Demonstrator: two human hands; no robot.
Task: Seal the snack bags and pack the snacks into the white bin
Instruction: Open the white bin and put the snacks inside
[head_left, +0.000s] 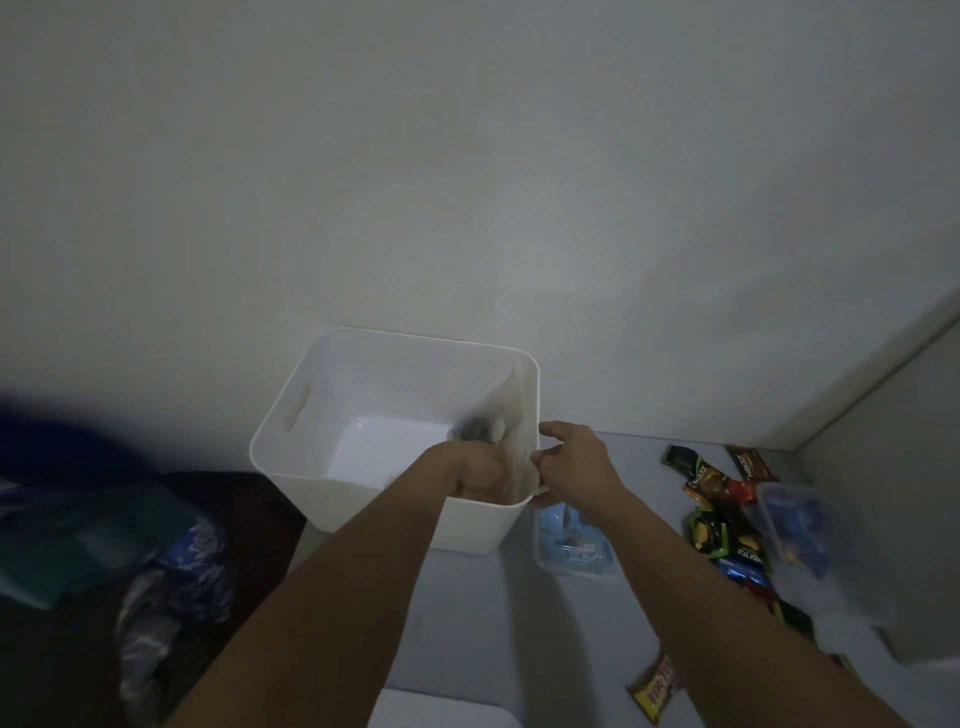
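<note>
Our left fingers (480, 475) curl round something blurred inside the white bin (291, 410), our right hand (571, 457) pinches its near-right rim, and the loose snacks (722, 525) lie on the bench rightward, nearer that hand.

Most of the view is filled by a plain, pale wall (467, 182), dimly lit and shaded toward its upper edges. A second wall (883, 395) is met at a corner on the right. Below, a grey-white tabletop (467, 613) is seen, set against both walls. At lower left, a dark area is occupied by crumpled blue and teal fabric (130, 545), blurred and in shadow.
</note>
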